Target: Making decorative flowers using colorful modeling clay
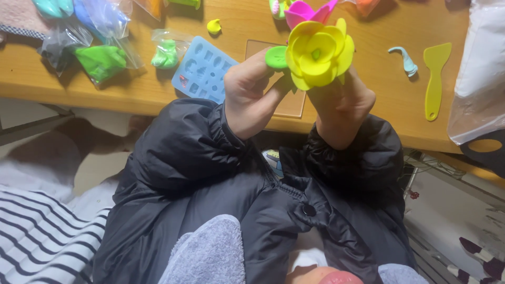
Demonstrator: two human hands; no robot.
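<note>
A yellow clay flower (317,53) with layered petals and a small green centre is held up close to the camera, above the wooden table's (368,100) front edge. My right hand (341,108) grips it from below. My left hand (248,92) presses a flat green clay leaf (275,57) against the flower's left side with thumb and fingers. Both arms are in black padded jacket sleeves.
A pink clay flower (305,10) stands behind the yellow one. On the table lie a light-blue mould tray (202,68), bags of green clay (102,60) (167,52), a yellow plastic spatula (435,79), a teal clay piece (405,59), a small yellow lump (213,26) and a white plastic bag (481,73).
</note>
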